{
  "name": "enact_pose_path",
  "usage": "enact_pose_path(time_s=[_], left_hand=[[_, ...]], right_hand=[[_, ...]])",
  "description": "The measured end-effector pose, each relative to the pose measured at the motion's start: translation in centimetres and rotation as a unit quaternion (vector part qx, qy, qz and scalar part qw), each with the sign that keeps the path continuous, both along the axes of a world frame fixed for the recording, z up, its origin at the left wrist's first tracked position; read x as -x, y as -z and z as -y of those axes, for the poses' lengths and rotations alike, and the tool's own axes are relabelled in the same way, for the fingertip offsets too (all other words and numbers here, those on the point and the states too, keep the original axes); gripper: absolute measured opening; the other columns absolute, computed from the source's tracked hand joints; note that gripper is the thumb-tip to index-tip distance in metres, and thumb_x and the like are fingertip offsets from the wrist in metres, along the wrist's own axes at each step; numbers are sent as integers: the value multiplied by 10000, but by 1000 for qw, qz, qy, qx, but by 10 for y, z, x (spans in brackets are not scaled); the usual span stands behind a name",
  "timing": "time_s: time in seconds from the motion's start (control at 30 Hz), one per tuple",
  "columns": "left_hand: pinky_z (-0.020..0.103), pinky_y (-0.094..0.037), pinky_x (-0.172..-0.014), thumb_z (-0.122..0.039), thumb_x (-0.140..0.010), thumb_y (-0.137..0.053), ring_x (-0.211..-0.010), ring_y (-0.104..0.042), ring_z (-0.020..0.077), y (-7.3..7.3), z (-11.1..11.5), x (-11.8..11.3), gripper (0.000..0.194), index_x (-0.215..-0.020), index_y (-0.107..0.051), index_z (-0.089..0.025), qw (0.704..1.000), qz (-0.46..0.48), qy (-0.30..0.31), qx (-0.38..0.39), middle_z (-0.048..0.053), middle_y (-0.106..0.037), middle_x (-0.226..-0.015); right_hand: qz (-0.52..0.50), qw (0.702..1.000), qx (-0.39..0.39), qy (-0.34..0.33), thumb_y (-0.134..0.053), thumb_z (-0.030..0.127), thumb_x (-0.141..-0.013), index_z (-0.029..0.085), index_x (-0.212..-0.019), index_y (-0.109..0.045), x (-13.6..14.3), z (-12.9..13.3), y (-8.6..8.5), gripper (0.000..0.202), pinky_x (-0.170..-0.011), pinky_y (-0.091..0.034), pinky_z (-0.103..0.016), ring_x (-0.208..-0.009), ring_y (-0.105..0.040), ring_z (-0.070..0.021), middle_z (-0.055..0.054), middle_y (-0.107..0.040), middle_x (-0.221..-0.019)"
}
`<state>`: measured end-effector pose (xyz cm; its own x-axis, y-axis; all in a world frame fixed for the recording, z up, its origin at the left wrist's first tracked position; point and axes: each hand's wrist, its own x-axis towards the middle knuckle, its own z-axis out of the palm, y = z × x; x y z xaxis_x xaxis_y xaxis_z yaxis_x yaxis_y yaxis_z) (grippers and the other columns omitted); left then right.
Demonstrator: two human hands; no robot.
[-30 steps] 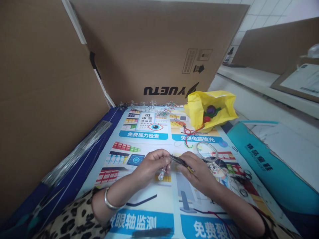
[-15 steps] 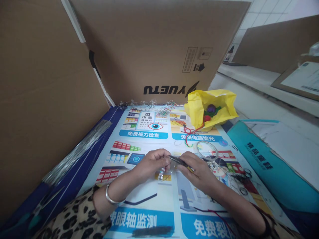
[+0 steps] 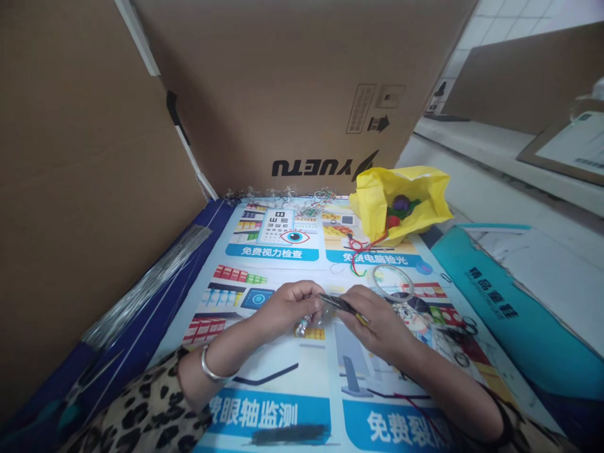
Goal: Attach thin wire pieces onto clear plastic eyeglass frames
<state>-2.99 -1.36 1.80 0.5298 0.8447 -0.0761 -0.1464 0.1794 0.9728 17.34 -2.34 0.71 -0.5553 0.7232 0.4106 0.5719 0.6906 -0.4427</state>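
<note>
Near the middle of the table, my left hand [image 3: 295, 308] is closed in a pinch on a small shiny, clear beaded piece [image 3: 303, 325], which hangs below the fingertips. My right hand [image 3: 372, 318] is wrapped round a pair of pliers [image 3: 346, 306] with dark jaws and yellow on the handle. The jaws point left and reach my left fingertips. Whatever lies between the jaws is too small to make out. A roll of clear tape [image 3: 393, 283] lies just beyond my right hand.
A yellow bag [image 3: 425, 220] with coloured balls stands at the back right, red and green cords [image 3: 361, 248] beside it. Wire strands [image 3: 151, 283] and scissors [image 3: 70, 396] lie left. Cardboard walls [image 3: 302, 94] enclose the back and left. A teal box [image 3: 500, 314] is at right.
The beaded piece has swung slightly left and up under my left fingers. Both hands and the pliers stay almost in place. The view has shifted a little.
</note>
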Motion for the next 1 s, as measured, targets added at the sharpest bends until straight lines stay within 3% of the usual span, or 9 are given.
enact_pose_path(time_s=[0.5,0.73,1.0], left_hand=[[219,-352,-541,-362,-719,-603,-498,-446,80,-4,4,-5,240,-665,-502,-151,998,-54,-41,-11,-30,-519,-538],[213,-340,-550,-245,-757,-513,-536,-425,86,4,4,-4,115,-677,-499,-163,983,-116,-104,-95,-42,-468,-569],[218,-339,-574,-182,-726,-509,-548,-414,90,-3,7,-5,78,-651,-516,-166,961,-177,-144,-156,-45,-465,-566]], right_hand=[[119,985,-92,83,-411,286,-872,180,-767,-511,0,2,9,180,-618,-400,-272,-703,-514,-170,-46,-551,-722],[108,989,-54,86,-406,292,-876,179,-821,-509,2,-1,14,162,-661,-429,-283,-756,-523,-178,-57,-554,-775],[88,990,-65,84,-417,303,-871,181,-846,-520,3,-1,12,162,-683,-442,-308,-786,-523,-191,-67,-561,-805]])
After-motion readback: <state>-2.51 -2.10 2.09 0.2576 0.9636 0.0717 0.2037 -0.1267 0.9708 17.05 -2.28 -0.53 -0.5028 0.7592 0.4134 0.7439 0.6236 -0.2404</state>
